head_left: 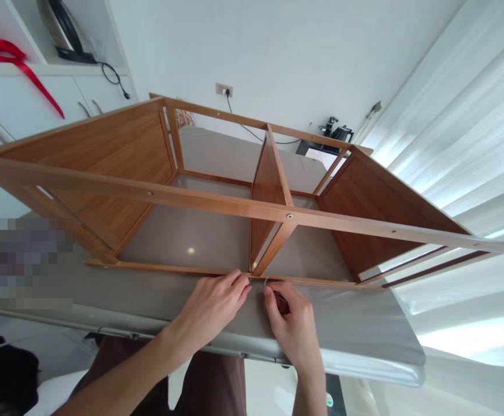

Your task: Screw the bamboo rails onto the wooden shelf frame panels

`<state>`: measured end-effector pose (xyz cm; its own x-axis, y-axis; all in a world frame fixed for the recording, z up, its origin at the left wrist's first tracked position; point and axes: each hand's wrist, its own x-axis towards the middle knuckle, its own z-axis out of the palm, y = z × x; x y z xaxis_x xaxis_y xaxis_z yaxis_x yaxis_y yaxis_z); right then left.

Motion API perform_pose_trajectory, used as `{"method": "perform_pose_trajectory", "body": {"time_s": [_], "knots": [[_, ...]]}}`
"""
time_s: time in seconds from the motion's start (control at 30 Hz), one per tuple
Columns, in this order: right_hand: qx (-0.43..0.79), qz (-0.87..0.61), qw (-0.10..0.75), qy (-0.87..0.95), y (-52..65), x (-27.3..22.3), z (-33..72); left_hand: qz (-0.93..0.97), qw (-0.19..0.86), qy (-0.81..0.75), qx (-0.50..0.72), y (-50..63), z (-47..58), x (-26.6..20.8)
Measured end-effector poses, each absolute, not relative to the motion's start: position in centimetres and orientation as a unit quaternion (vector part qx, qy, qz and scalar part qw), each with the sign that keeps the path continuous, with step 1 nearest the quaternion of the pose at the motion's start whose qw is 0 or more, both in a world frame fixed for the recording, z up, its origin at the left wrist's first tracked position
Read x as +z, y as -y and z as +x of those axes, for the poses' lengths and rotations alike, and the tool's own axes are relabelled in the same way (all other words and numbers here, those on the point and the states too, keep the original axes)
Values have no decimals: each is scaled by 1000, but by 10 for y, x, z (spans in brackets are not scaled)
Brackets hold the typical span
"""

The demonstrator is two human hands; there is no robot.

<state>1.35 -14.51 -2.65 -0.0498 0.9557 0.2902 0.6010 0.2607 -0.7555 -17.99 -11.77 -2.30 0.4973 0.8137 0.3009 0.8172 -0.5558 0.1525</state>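
Note:
A wooden shelf frame point(182, 196) lies across a grey padded table, its middle panel point(271, 173) standing between two end panels. My left hand point(219, 297) is at the near bottom rail point(169, 268), just left of the middle upright point(275, 248). Its fingers are pinched together, with a small metal bit at the tips too tiny to name. Close by on the right, my right hand point(290, 312) is closed around a thin bent metal hex key point(266, 281), whose tip points at the same rail. A bolt head point(290, 216) shows in the long upper rail point(191, 199).
The grey table point(347, 323) has a metal edge near my legs. White curtains point(472, 144) hang at right. A kettle point(63, 29) and red ribbon point(4, 52) are on white shelving at left. Behind the frame is a wall socket point(224, 89) with a plugged-in cord.

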Motion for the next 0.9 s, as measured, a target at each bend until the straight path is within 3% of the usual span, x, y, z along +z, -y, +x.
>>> {"method": "perform_pose_trajectory", "body": {"time_s": [0.47, 0.73, 0.9], "knots": [[295, -612, 424, 599, 137, -48, 24, -817, 4, 497, -293, 117, -180, -28], [275, -634, 391, 608, 147, -40, 3, -838, -50, 469, -274, 102, -197, -19], [211, -691, 458, 518, 156, -37, -16, -841, -76, 460, -273, 94, -208, -24]]}}
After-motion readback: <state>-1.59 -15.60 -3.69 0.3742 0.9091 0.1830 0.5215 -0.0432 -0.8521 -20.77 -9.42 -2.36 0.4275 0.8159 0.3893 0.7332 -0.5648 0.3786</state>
